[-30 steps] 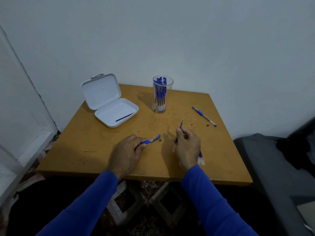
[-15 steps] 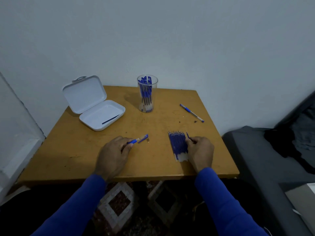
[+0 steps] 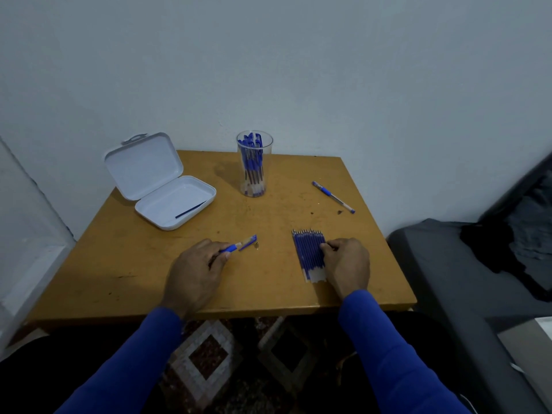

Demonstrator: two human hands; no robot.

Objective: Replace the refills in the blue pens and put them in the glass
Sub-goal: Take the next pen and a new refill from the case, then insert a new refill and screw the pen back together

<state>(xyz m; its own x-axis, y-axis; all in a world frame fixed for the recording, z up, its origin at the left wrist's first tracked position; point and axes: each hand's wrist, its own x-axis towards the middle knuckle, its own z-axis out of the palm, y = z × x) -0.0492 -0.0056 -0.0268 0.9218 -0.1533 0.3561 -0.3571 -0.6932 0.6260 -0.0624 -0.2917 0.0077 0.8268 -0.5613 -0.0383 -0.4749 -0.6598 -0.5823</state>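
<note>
Leftmost, an open white case (image 3: 167,189) holds one refill (image 3: 191,209). Next, the left hand (image 3: 194,273) grips a pen barrel (image 3: 229,249). Behind stands the glass (image 3: 254,163) of pens. The right hand (image 3: 346,264), fingers curled, touches a refill bundle (image 3: 309,253); whether it grips is unclear. One pen (image 3: 333,197) lies far right on the table (image 3: 119,264).

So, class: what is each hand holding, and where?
Left hand grips the pen barrel near its blue grip. Right hand touches the refills; a hold cannot be told.

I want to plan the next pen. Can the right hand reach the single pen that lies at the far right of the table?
Probably yes. The pen lies alone, beyond the right hand, with only bare table between them. The fingers rest at the refills.
</note>
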